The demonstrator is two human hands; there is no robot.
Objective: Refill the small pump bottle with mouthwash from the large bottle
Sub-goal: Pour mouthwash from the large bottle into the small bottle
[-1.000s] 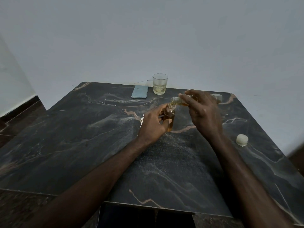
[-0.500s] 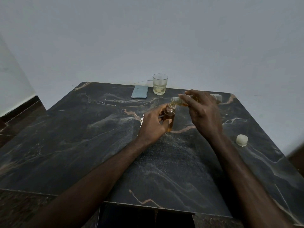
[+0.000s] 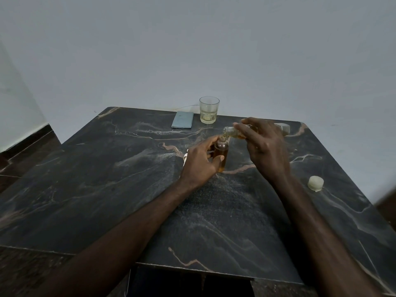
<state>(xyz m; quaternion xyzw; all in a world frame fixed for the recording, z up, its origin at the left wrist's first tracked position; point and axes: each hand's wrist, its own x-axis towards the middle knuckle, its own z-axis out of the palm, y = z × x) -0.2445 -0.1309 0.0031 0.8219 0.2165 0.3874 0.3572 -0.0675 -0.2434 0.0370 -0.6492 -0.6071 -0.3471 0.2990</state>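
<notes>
**Mouthwash poured from the tipped large bottle into the small one**

The small pump bottle (image 3: pixel 221 154) is seen as a clear, narrow bottle, upright on the dark marbled table (image 3: pixel 107 189), amber liquid filling it almost to the shoulder and its neck left open. It is gripped by the left hand (image 3: pixel 200 162), whose fingers (image 3: pixel 209 142) are closed around its side from 9 o'clock, the thumb pressed low on its front. The large bottle (image 3: pixel 232 132) is held nearly level by the right hand (image 3: pixel 266 147), fingers wrapped over its body, its mouth set just above the small neck, at 1 o'clock from it. A pale cap (image 3: pixel 315 182) lies well apart at 4 o'clock; a glass (image 3: pixel 209 109) and a blue-grey card (image 3: pixel 182 119) stand at 12 o'clock. Against the picture half a second earlier, no shift of hands or bottles is found.
</notes>
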